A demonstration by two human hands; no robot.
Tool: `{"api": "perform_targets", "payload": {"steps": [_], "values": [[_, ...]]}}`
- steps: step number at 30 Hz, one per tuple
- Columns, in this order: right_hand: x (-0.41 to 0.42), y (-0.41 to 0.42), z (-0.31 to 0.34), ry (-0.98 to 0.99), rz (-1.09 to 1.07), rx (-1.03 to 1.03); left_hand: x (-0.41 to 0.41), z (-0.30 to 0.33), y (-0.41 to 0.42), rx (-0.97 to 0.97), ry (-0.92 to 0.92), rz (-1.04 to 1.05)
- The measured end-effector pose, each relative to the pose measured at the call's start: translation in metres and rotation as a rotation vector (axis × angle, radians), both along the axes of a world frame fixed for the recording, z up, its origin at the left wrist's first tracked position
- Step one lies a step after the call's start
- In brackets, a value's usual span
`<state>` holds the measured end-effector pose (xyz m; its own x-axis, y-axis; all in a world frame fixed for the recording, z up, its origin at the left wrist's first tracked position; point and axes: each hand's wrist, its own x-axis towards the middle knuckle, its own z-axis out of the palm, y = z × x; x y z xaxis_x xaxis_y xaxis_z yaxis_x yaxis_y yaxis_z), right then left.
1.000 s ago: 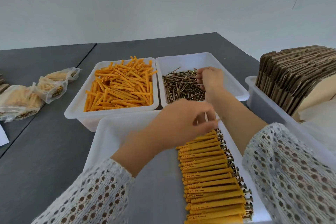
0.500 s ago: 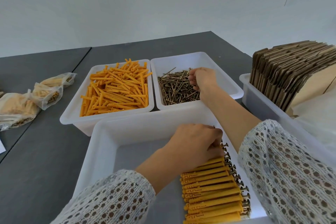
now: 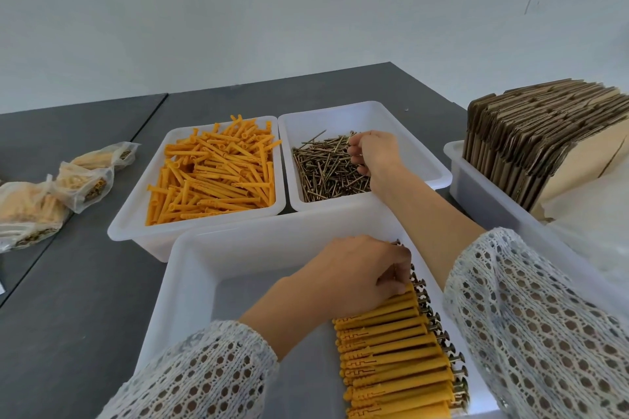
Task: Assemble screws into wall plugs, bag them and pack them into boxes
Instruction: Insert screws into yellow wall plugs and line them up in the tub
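A near white tray (image 3: pixel 190 282) holds a neat row of orange wall plugs with screws in them (image 3: pixel 398 350). My left hand (image 3: pixel 354 269) lies on the far end of that row, fingers curled over the topmost plug. Behind it, one white tray (image 3: pixel 136 214) is full of loose orange plugs (image 3: pixel 214 173) and another (image 3: pixel 425 160) holds a heap of brass screws (image 3: pixel 326 170). My right hand (image 3: pixel 374 150) is in the screw tray, fingertips pinching at screws at the heap's right side.
Filled plastic bags (image 3: pixel 51 197) lie on the dark table (image 3: pixel 68 299) at the left. A white bin (image 3: pixel 476 187) at the right holds a stack of flat cardboard boxes (image 3: pixel 544 139). Clear bags lie at the right edge.
My left hand came down from above the tray onto the far end of the assembled row. My right hand stayed in the screw tray, shifting slightly among the screws.
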<state>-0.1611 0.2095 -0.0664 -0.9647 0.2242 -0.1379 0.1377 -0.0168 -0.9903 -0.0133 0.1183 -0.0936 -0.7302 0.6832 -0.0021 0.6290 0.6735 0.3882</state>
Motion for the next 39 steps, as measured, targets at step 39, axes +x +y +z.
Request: {"api": "perform_targets", "payload": {"steps": [39], "values": [[-0.001,-0.001,-0.001,-0.027,0.046,0.028,0.056,-0.031,0.037,-0.277,-0.128,0.444]]}}
